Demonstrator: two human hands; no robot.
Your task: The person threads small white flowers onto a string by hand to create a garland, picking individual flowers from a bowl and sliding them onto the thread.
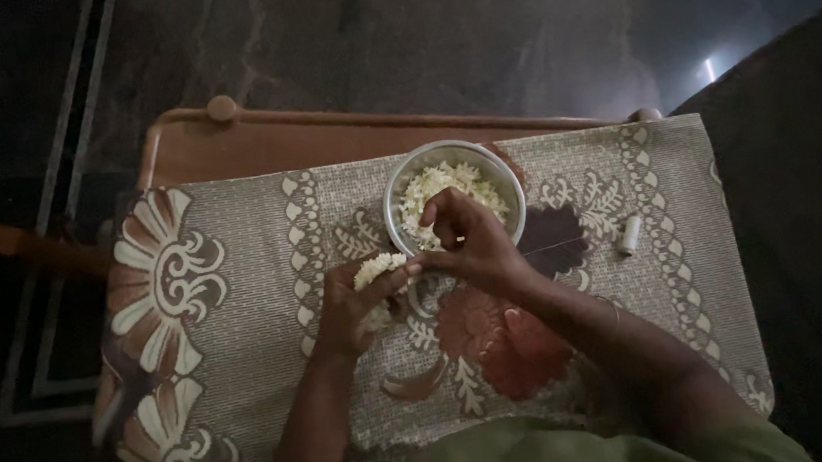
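the left hand point(353, 305) is curled shut around a small bunch of white flowers point(378, 270), thumb and fingers pinching the cluster so its top shows above the knuckles. the right hand point(466, 241) sits just at 2 o'clock from it, fingers bent and pinched together at the near rim of the round metal bowl point(397, 188). whether it has a single bud between the fingertips i cannot tell, as the light is dim. a thin thread point(541, 246) seems to run from the right hand toward 3 o'clock, where a small pale spool point(629, 234) lies on the patterned cloth point(237, 276).

the bowl stands at 12 o'clock from the hands and holds a heap of loose white flowers point(452, 186). the cloth covers a wooden surface point(255, 146) whose bare edge shows at the far side, with dark stone floor point(413, 33) beyond.

to do this well, i judge the left hand should hold the bunch firmly but without crushing the petals, stems lined up. the right hand should keep the thread taut and work close to the bunch, so the loop bites the stems and not the blooms. keeping both hands close together over the cloth would catch any dropped flower.
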